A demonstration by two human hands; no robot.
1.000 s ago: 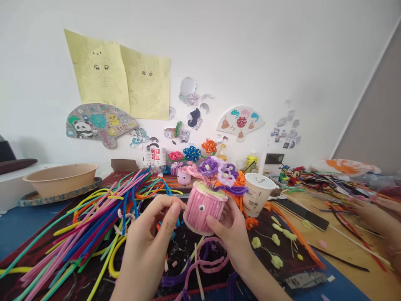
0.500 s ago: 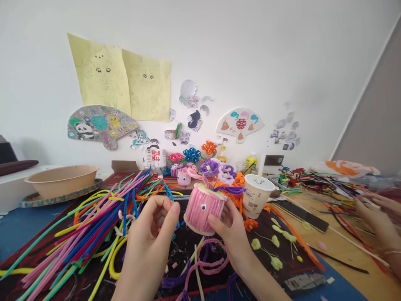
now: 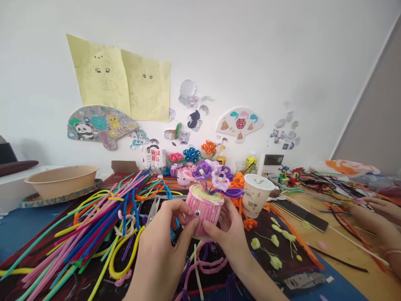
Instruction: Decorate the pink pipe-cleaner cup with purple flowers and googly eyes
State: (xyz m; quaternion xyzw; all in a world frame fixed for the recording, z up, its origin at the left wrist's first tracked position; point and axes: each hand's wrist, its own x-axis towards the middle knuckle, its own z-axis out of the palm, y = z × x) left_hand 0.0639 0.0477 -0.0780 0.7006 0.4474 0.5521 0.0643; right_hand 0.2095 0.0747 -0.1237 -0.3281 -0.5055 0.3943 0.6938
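Note:
A pink pipe-cleaner flowerpot [image 3: 207, 209] with a googly eye [image 3: 197, 213] on its front and purple pipe-cleaner flowers [image 3: 214, 174] on top is held above the dark mat. My right hand [image 3: 230, 235] grips the pot from below and from the right. My left hand [image 3: 167, 246] is at the pot's left side, its fingertips pinched at the googly eye and pressing on the pot's front.
A big heap of coloured pipe cleaners [image 3: 94, 217] lies at left, with scissors [image 3: 152, 211] beside it. A paper cup with a straw [image 3: 257, 194] stands right of the pot. Another person's hands [image 3: 374, 217] work at far right. A tan bowl [image 3: 61, 179] sits at back left.
My left hand has moved right from beside the pot onto its front at the googly eye. The pot has shifted slightly left and lower.

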